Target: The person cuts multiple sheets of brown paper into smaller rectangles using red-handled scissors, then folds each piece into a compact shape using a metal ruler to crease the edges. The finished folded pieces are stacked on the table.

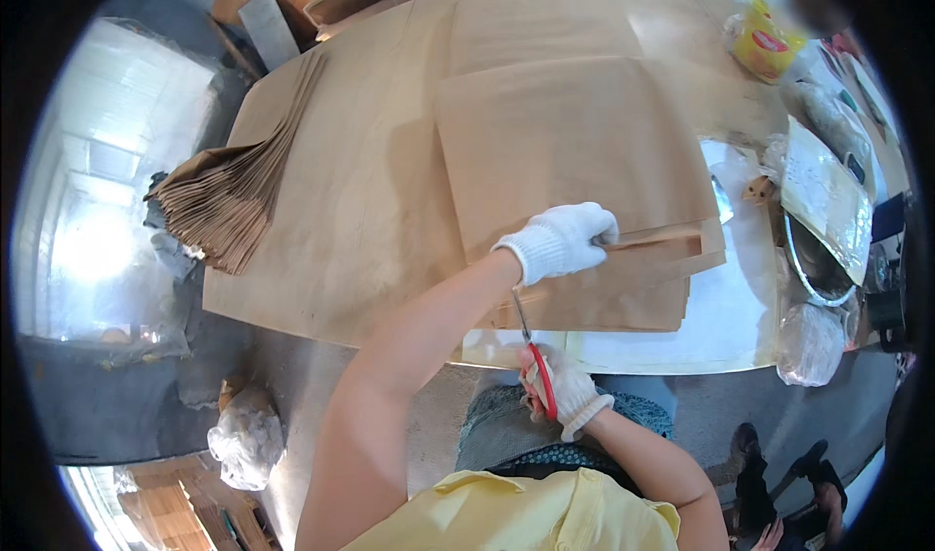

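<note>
A large brown paper bag (pixel 575 147) lies on the table in front of me, on top of other flat brown paper. My left hand (pixel 565 242), in a white knit glove, is closed at the bag's near edge, where a fold stands partly open beside the fingers. Close to my body, just off the table's front edge, my right hand (pixel 567 393) is wrapped round red-handled scissors (pixel 547 385). It also wears a white glove, with some fingertips bare. The metal blades point away from me, toward the left wrist.
A fanned stack of brown paper bags (pixel 229 190) rests at the table's left end. On the right are a yellow packet (pixel 765 44), a plastic-covered pad (pixel 826 195) and clear plastic bags (pixel 813 342). A plastic bag (pixel 245 439) sits lower left; another person's legs (pixel 750 483) show lower right.
</note>
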Motion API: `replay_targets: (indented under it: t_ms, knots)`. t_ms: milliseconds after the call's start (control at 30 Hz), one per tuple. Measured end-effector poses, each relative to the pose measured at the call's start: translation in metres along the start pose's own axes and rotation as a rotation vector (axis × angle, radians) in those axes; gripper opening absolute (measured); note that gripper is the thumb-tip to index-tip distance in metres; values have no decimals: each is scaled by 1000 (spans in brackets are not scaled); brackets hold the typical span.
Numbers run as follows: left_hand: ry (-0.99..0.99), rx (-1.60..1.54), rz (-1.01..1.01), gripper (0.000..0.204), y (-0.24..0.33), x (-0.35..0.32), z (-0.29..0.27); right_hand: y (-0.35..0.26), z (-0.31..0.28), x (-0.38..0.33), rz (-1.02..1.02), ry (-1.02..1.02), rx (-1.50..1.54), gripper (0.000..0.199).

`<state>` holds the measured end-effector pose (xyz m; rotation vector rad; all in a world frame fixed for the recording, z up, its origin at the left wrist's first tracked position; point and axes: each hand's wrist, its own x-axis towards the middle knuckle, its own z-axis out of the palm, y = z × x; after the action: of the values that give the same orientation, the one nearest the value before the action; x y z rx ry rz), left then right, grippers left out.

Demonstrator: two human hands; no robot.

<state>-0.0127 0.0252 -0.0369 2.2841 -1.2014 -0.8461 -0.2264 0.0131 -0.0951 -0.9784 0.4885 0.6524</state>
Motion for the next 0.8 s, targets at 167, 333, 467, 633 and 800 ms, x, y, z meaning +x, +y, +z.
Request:
replay_targets:
  t_ms: [167,333,467,633,800]
  knots:
    - [416,436,132,8,17,-1,-8,-35,-29,-57,138,81,-175,49]
    - [498,666,229,18,12,-7,12,-39,-92,-90,-85,75,313,78]
    - [418,435,142,26,6,-12,48,-49,-101,-86,10,170,417,96]
    - [381,276,74,29,20,-13,53,-54,-111,-76,-78,95,390,84]
    - [394,523,37,19,17,-1,50,-42,-116,-87,-6,176,217,75]
